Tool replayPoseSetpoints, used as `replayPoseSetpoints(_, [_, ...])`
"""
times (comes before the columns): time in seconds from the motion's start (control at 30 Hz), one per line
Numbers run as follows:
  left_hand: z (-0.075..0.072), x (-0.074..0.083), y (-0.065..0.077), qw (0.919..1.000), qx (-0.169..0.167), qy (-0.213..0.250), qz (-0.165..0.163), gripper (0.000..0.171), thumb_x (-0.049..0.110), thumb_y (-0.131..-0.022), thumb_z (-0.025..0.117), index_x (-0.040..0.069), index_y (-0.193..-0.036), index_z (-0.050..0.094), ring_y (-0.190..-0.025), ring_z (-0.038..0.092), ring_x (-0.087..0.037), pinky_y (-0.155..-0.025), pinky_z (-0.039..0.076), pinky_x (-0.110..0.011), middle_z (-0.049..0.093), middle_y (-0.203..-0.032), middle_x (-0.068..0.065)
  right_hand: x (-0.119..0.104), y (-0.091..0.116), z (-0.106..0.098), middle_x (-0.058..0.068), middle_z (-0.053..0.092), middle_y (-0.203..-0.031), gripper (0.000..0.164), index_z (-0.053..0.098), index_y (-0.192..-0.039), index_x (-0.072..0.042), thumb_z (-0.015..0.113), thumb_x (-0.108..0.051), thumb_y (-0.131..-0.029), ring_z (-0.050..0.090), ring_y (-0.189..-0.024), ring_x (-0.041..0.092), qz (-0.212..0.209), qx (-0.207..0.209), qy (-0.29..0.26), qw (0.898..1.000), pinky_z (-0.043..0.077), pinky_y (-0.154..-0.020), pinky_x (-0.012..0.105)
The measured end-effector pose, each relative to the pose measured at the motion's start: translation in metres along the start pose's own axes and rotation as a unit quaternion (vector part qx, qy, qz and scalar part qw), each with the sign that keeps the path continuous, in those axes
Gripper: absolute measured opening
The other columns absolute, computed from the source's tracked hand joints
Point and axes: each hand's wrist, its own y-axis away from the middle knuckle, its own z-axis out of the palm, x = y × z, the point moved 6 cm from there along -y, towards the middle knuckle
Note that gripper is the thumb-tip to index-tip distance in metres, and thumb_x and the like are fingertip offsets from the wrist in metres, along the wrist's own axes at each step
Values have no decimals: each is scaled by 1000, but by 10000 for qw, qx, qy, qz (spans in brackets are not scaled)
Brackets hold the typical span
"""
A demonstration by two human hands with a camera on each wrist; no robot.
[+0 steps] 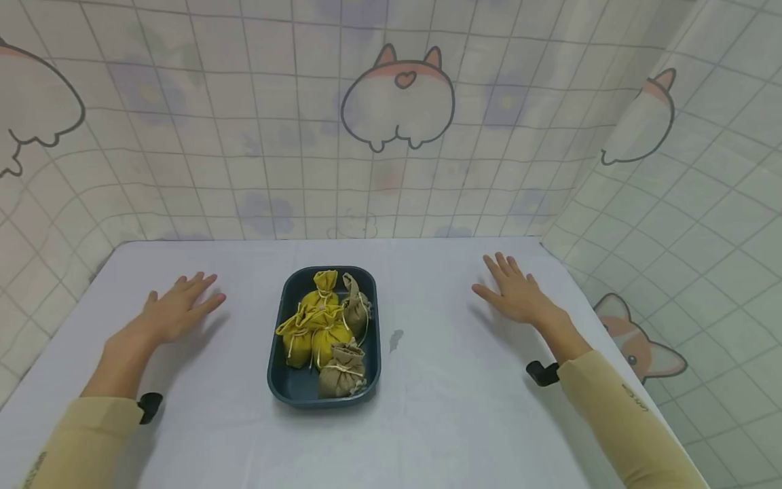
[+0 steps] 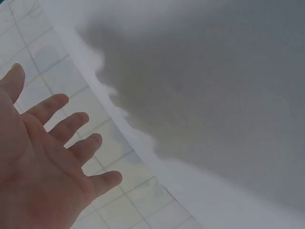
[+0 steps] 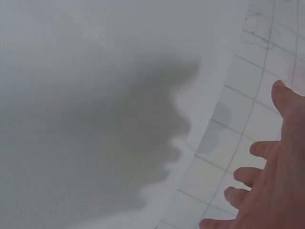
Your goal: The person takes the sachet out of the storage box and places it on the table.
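Observation:
A dark blue tray [image 1: 299, 387] stands left of the table's middle in the head view. In it lie several small drawstring pouches: mustard-yellow pouches [image 1: 330, 339] towards the left and back, a grey-brown pouch [image 1: 356, 309] at the back right and another grey-brown pouch [image 1: 342, 372] at the front. To the left of the tray, my left hand [image 1: 174, 312] hovers over the table, fingers spread and holding nothing. Well to the tray's right, my right hand [image 1: 513, 295] also hangs above the surface with spread fingers. Both wrist views show bare palms and hand shadows; neither hand touches the tray.
A white cloth covers the table [image 1: 440, 407], with a small grey mark [image 1: 396, 339] right of the tray. Behind and at the sides hangs a checked curtain [image 1: 244, 136] printed with cartoon animals. Each sleeve has a black device [image 1: 542, 373] near its cuff.

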Motion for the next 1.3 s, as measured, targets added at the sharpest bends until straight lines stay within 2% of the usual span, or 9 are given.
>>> replayPoseSetpoints(0.17, [2,8,-3,9997,119,165,104,77,55,-110,32,-6,-155,31,-143,17,-60,-106,9,-82,22,-156,-40,-12,1,-2,25,6,-168,86,14,-165,-6,40,-63,-105,3,-153,46,-223,167,-175,9995,11,-115,72])
replayPoseSetpoints(0.37, [4,16,-7,9981,353,438,243,74,53,-110,34,-7,-153,36,-142,23,-59,-111,19,-73,29,-154,-39,-24,0,-4,23,10,-168,84,17,-164,-6,40,-61,-106,6,-153,44,-484,353,-159,9981,13,-118,65])
replayPoseSetpoints(0.53, [4,26,-8,9969,390,620,282,72,52,-110,36,-8,-151,39,-141,26,-58,-112,21,-70,33,-153,-38,-35,2,-5,20,14,-168,82,19,-164,-7,41,-61,-106,12,-154,41,-581,411,-151,9974,16,-120,61])
replayPoseSetpoints(0.83, [2,44,-9,9951,507,769,364,68,50,-110,38,-5,-150,44,-141,30,-55,-112,25,-69,38,-152,-35,-62,7,-7,19,24,-166,79,26,-163,-9,42,-61,-106,26,-150,40,-894,567,-220,9941,25,-117,60])
replayPoseSetpoints(1.07, [11,58,-10,9913,423,1190,358,67,52,-109,42,-2,-150,46,-132,44,-50,-105,37,-69,45,-149,-31,-81,13,-9,19,34,-162,72,32,-160,-9,46,-56,-107,33,-147,39,-1189,762,-215,9897,30,-116,57])
replayPoseSetpoints(1.3, [18,73,-8,9842,392,1695,335,65,51,-108,46,2,-149,49,-131,48,-45,-104,40,-67,52,-146,-25,-99,20,-5,12,41,-158,70,37,-158,-12,44,-58,-106,38,-145,34,-1412,791,-339,9862,34,-115,54])
